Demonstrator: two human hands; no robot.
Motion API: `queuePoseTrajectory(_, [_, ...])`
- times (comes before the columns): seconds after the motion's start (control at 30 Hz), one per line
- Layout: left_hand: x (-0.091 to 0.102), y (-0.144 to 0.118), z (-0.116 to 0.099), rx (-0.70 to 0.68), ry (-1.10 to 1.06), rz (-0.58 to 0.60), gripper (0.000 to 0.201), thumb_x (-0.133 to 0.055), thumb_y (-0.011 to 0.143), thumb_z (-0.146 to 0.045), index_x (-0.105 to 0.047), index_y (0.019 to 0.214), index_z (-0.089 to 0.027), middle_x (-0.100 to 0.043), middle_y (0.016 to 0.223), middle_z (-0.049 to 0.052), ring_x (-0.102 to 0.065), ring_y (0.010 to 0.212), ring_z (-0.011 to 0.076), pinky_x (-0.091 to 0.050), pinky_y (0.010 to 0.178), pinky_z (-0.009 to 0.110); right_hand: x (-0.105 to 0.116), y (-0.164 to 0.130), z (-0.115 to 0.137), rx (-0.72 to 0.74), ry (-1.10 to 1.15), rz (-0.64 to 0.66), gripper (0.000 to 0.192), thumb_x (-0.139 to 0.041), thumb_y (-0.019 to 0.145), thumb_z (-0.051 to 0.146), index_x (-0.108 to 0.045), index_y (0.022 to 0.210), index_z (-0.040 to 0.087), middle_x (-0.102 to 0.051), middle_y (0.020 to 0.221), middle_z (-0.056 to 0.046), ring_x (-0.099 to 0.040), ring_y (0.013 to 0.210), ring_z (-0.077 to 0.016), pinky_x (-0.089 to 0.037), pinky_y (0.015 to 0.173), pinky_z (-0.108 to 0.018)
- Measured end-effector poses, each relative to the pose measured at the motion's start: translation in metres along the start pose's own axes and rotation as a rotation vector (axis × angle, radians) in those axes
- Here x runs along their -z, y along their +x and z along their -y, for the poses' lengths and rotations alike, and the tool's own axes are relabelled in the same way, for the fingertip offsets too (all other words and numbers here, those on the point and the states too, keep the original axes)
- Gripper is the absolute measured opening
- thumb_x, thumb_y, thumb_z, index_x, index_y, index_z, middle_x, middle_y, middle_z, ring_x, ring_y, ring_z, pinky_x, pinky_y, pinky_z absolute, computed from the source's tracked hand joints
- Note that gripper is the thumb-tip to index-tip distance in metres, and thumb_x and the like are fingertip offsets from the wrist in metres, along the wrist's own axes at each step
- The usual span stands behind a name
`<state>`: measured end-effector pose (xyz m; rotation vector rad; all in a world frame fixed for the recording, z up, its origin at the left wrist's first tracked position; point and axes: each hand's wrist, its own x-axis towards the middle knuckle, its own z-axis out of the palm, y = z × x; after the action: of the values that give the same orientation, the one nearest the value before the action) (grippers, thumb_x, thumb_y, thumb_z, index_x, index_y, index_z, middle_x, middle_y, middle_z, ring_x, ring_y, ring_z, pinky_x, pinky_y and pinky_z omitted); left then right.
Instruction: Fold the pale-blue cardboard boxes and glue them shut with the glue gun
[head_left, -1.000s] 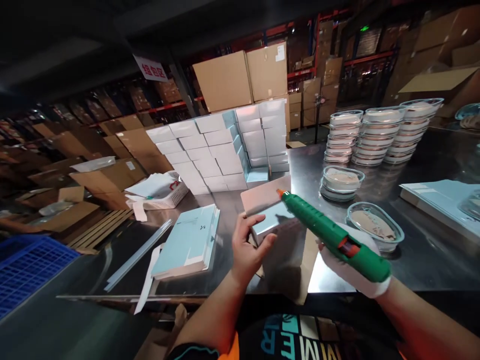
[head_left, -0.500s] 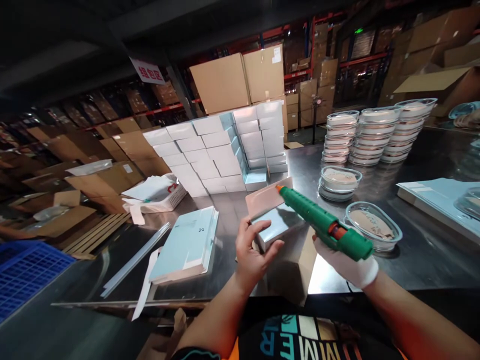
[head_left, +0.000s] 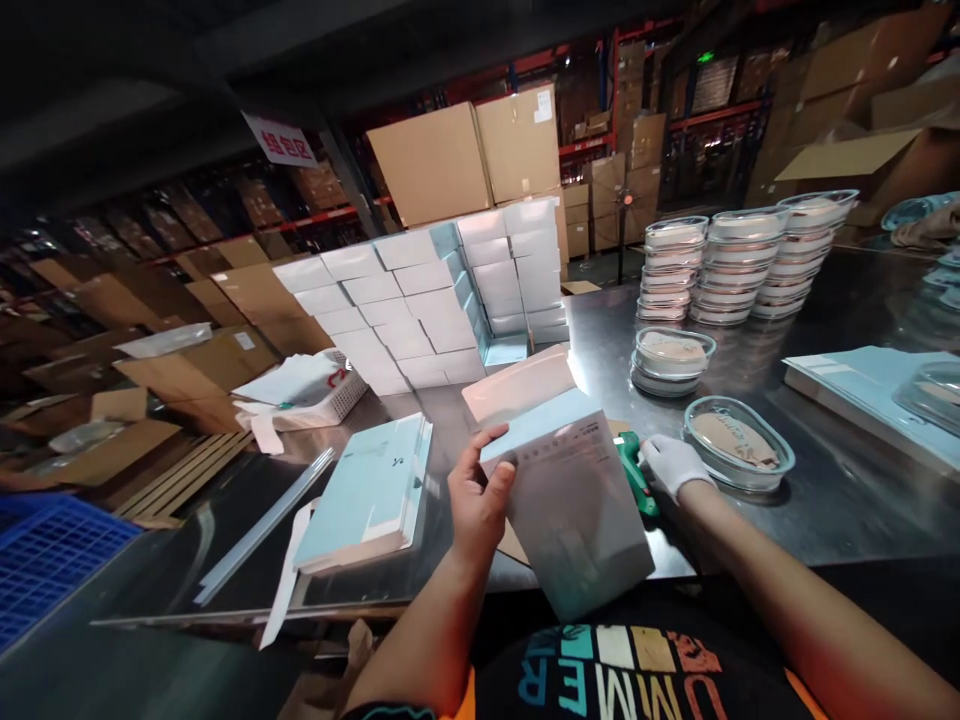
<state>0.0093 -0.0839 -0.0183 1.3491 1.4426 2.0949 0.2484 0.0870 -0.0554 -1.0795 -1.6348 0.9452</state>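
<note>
Head view: pale blue box (head_left: 570, 500) near middle, lifted over worktop (head_left: 825, 500), flap open on far side. Left hand (head_left: 480, 500) grips box's left edge, fingers curled tight. Right hand (head_left: 671, 462), white glove, just right of box, closed on green glue gun (head_left: 636, 472) lying on worktop.

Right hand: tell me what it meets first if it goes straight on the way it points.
Likely the green glue gun: the gloved right hand points left, already at it. Whether they touch is unclear.
</note>
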Motion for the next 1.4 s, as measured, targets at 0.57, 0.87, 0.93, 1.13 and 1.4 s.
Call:
queuePoseTrajectory(0.57, [-0.015,0.007,0.022,-0.381,-0.148,0.144,0.036,-0.086,0.092,-0.048,-0.067,0.112,-0.026,-0.074,0.108,0.005,-0.076,0.120,0.0285,-0.058,0.106,0.046,0.013,-0.033,0.075,0.354,0.216,0.453,0.045,-0.091,0.084,0.051,-0.081,0.116,0.023,-0.067,0.154,-0.015,-0.065,0.141,-0.0334,-0.054,0.117,-0.051])
queuePoseTrajectory(0.87, [0.020,0.037,-0.036,-0.654,0.342,0.575,0.016,-0.083,0.095,-0.028,-0.070,0.104,-0.023,-0.075,0.125,0.012,-0.068,0.135,0.0342,-0.058,0.109,0.053,0.002,-0.054,0.080,0.927,0.051,0.351,0.036,-0.063,0.109,0.025,-0.072,0.143,0.031,-0.064,0.155,-0.014,-0.062,0.143,-0.0257,-0.053,0.119,-0.049])
queuePoseTrajectory(0.93, [0.014,0.037,-0.058,-0.660,0.572,0.755,0.029,-0.087,0.092,-0.035,-0.069,0.111,-0.023,-0.071,0.142,0.017,-0.064,0.140,0.0369,-0.055,0.111,0.054,-0.002,-0.057,0.085,1.010,-0.060,0.353,0.058,-0.062,0.110,0.030,-0.049,0.167,0.031,-0.050,0.169,-0.018,-0.051,0.155,-0.0294,-0.048,0.124,-0.053])
queuePoseTrajectory(1.13, [0.010,0.047,-0.071,-0.694,0.738,0.647,0.072,-0.085,0.091,-0.038,-0.056,0.157,-0.032,-0.072,0.143,0.012,-0.072,0.121,0.0336,-0.058,0.104,0.049,0.043,-0.035,0.054,0.706,-0.287,0.382,0.097,-0.054,0.106,0.069,-0.013,0.180,0.021,-0.032,0.180,-0.021,-0.039,0.164,-0.0356,-0.041,0.131,-0.054])
queuePoseTrajectory(1.4, [0.054,0.052,0.011,0.083,0.267,-0.079,0.101,-0.094,0.067,-0.038,-0.055,0.157,-0.021,-0.061,0.153,0.014,-0.063,0.132,0.0335,-0.053,0.115,0.046,0.142,-0.009,-0.068,0.123,-0.895,-0.030,0.009,-0.068,0.089,0.030,-0.072,0.086,0.022,-0.074,0.136,-0.021,-0.061,0.133,-0.0413,-0.034,0.120,-0.072])
